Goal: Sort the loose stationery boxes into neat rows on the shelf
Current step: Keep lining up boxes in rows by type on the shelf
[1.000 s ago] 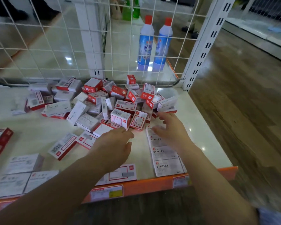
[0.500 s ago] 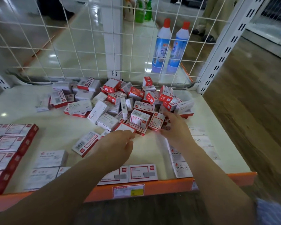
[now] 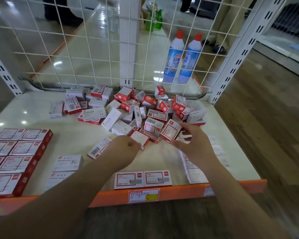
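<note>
Shelf front edge: two red-framed boxes already lined up. Left hand pinches the corner of a red-and-white box. Right hand grips a tilted box at the pile's near edge — fingers curled round it. Risk: both boxes prop up neighbours; pulling them likely slumps the pile onto finished rows left.

The right forearm hides much of the white staples row at lower right, its print blurred.
</note>
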`<state>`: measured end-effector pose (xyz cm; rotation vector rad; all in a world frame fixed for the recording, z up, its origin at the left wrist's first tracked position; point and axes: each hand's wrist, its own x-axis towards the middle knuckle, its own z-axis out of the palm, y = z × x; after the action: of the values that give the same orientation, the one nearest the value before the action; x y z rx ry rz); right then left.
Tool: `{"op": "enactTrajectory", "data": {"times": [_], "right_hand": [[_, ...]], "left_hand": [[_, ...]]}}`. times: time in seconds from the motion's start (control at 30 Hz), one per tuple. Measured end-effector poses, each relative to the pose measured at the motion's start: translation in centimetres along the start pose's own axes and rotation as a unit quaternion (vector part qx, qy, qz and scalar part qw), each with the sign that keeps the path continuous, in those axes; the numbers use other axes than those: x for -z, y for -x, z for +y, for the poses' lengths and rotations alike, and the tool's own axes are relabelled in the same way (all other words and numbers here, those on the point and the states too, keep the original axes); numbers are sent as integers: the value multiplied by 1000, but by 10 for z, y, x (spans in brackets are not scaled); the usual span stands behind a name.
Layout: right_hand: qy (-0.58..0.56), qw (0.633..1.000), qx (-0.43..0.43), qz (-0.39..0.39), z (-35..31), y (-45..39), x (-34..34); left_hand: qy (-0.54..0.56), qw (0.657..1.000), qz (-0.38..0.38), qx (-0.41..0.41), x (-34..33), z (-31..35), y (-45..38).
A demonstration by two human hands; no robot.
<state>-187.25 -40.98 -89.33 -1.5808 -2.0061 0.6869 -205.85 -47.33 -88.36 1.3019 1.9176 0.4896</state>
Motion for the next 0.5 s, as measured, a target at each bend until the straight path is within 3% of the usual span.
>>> {"op": "enactTrajectory", "data": {"times": [0.17, 0.5], "right_hand": [[-8, 998, 50, -24, -24, 16, -7], [-24, 995, 69, -63, -49, 45, -34]], "left_hand": [[128, 992, 2, 23, 9, -4, 10], [177, 984, -15, 21, 23, -23, 28]]}}
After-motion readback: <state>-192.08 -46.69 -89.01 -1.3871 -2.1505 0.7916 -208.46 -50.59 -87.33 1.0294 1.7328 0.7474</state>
